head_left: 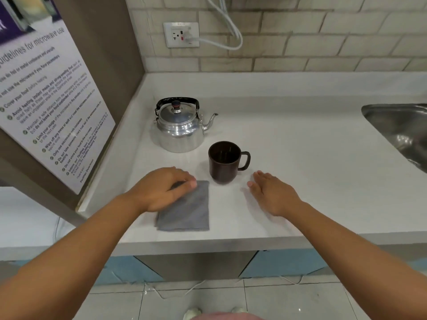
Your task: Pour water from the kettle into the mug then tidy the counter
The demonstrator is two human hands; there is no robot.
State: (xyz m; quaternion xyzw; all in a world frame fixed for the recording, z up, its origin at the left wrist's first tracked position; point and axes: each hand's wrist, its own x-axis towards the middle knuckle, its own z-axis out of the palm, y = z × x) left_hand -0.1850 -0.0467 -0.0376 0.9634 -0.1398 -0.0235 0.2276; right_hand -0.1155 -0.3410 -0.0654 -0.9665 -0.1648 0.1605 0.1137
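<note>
A shiny metal kettle (179, 129) with a black handle stands on the white counter (300, 158), its spout pointing right. A dark brown mug (223, 161) sits just in front and to the right of it, handle to the right. A folded grey cloth (189, 210) lies flat near the counter's front edge. My left hand (163, 188) rests on the cloth's upper left corner, fingers curled over it. My right hand (269, 192) hovers flat and open over the counter, right of the mug and not touching it.
A steel sink (402, 132) is set into the counter at the far right. A wall socket (181, 34) with a white cable plugged in is on the tiled back wall. A poster of microwave guidelines (50, 100) covers the panel at left.
</note>
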